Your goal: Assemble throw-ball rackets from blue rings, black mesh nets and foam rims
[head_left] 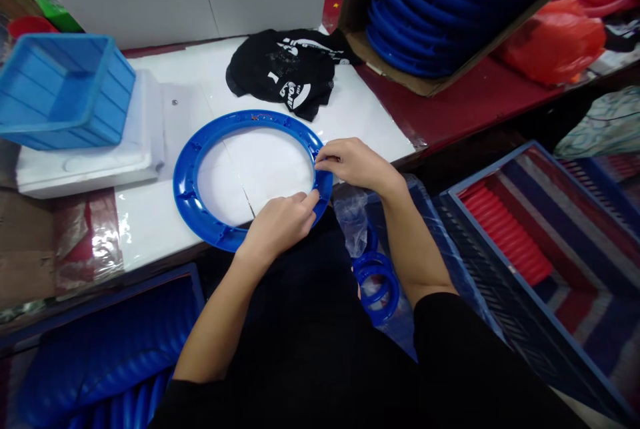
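A large blue plastic ring (187, 179), its ribbed underside facing up, lies on the white worktop and overhangs the near edge. My left hand (285, 223) is closed on its near right rim, thumb and forefinger on the band. At the ring's right side my right hand (353, 161) is closed in a pinch against the rim; whatever may be between those fingertips is too small to make out. Beyond the ring a crumpled black cloth (280, 72) with white print lies on the worktop.
On the left, a light blue bin (107, 92) sits on a white foam block (90, 165). A cardboard box (425, 85) of stacked blue rings stands at the back right. Small blue rings (377, 289) lie below on plastic. A crate (493, 215) with red rings is at right.
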Tool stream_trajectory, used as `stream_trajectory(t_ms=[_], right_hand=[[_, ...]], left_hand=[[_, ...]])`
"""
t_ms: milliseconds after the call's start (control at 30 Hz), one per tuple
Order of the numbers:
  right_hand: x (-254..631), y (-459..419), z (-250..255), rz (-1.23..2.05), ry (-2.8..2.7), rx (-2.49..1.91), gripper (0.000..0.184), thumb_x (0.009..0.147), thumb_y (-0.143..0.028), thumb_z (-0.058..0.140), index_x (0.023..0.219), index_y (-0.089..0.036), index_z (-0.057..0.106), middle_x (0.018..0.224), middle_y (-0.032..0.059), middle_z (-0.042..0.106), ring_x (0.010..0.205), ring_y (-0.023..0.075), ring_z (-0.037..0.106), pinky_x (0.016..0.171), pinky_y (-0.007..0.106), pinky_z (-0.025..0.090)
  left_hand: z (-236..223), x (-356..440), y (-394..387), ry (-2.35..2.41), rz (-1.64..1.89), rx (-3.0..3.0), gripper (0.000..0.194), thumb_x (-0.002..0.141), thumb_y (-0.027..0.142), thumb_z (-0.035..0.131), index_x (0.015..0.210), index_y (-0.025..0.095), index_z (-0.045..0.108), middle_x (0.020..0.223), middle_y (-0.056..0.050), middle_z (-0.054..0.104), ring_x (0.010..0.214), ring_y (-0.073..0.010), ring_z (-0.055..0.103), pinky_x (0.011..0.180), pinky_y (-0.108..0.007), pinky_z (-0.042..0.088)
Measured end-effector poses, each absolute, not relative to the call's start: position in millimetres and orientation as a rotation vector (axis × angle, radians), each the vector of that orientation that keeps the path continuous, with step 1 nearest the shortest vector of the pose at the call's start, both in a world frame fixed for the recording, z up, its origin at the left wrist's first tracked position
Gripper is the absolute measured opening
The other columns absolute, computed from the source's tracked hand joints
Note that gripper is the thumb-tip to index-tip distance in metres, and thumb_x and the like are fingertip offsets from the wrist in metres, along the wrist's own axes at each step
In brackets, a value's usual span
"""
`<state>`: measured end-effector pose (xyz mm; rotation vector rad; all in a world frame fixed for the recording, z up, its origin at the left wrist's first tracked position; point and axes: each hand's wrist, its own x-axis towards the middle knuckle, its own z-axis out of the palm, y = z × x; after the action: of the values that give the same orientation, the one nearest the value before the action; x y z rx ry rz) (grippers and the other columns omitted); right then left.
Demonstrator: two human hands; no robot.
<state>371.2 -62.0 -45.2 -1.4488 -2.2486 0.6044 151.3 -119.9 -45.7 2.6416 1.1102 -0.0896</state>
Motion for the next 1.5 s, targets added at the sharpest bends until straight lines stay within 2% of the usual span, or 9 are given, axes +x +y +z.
stream_trajectory(t_ms=[200,400,667,800,900,1067,1200,1367,1500], right_hand=[[364,-74,-46,0.42,-2.294,-1.632,0.016,0.098,-0.022,0.066,0.088,-0.021,0.078,0.094,0.0066,0.076,0.097,0.0249,0.067,0.08,0.035,0.043],[357,-88,-49,0.38,-2.195,-1.73,0.017,0.1,-0.023,0.065,0.086,-0.021,0.075,0.085,0.0056,0.074,0.091,0.0246,0.063,0.076,0.035,0.04],[347,-137,-55,0.407,-2.09,-1.755,0.023,0.103,-0.021,0.065,0.08,-0.022,0.063,0.081,0.0035,0.069,0.086,0.0228,0.059,0.076,0.034,0.039],[337,-159,-61,0.379,-2.099,-1.726,0.027,0.105,-0.02,0.06,0.079,-0.022,0.059,0.079,0.004,0.066,0.085,0.0228,0.057,0.076,0.035,0.039],[328,-166,-64,0.353,-2.134,-1.7,0.027,0.107,-0.018,0.056,0.08,-0.022,0.06,0.078,0.005,0.066,0.084,0.0236,0.055,0.076,0.036,0.04],[323,-166,-65,0.425,-2.123,-1.645,0.026,0.105,-0.012,0.056,0.081,-0.021,0.061,0.08,0.0055,0.066,0.084,0.0232,0.056,0.077,0.036,0.042],[328,-163,-62,0.578,-2.114,-1.548,0.021,0.104,-0.01,0.057,0.087,-0.019,0.067,0.087,0.0077,0.069,0.089,0.0231,0.061,0.083,0.035,0.048],[340,-160,-57,0.735,-2.116,-1.456,0.019,0.103,-0.011,0.058,0.101,-0.019,0.074,0.102,0.0092,0.077,0.099,0.024,0.068,0.091,0.037,0.052],[354,-153,-51,0.738,-1.983,-1.489,0.013,0.101,-0.019,0.065,0.096,-0.021,0.076,0.089,0.0042,0.076,0.081,0.0192,0.067,0.079,0.032,0.05]], left_hand=[[-46,152,-121,1.114,-0.161,2.688,0.043,0.109,0.02,0.04,0.149,0.013,0.054,0.123,-0.017,0.077,0.093,-0.0322,0.079,0.074,-0.039,0.058],[-42,148,-118,1.068,-0.176,2.709,0.04,0.109,0.02,0.042,0.146,0.013,0.057,0.118,-0.015,0.078,0.094,-0.0329,0.079,0.073,-0.04,0.056],[-34,128,-125,1.023,-0.14,2.743,0.032,0.108,0.019,0.048,0.134,0.021,0.066,0.102,-0.01,0.077,0.089,-0.0286,0.076,0.064,-0.035,0.048],[-35,118,-138,1.021,-0.019,2.736,0.034,0.103,0.015,0.051,0.131,0.022,0.069,0.112,-0.01,0.074,0.099,-0.0297,0.073,0.07,-0.037,0.053],[-38,117,-145,1.025,0.134,2.646,0.029,0.101,0.017,0.055,0.125,0.021,0.07,0.124,-0.011,0.071,0.107,-0.0275,0.071,0.079,-0.037,0.057],[-44,135,-147,1.223,0.138,2.519,0.017,0.106,0.023,0.05,0.111,0.021,0.066,0.107,-0.008,0.073,0.091,-0.025,0.073,0.071,-0.033,0.052],[-47,150,-144,1.387,0.105,2.434,0.018,0.109,0.023,0.047,0.119,0.02,0.062,0.111,-0.01,0.076,0.092,-0.0259,0.075,0.069,-0.032,0.048],[-47,155,-143,1.497,0.035,2.374,0.022,0.109,0.026,0.046,0.104,0.021,0.067,0.099,-0.009,0.079,0.088,-0.0284,0.077,0.07,-0.034,0.046],[-45,152,-142,1.514,0.126,2.301,0.021,0.106,0.029,0.051,0.101,0.025,0.071,0.098,-0.006,0.081,0.09,-0.0277,0.077,0.072,-0.034,0.045]])
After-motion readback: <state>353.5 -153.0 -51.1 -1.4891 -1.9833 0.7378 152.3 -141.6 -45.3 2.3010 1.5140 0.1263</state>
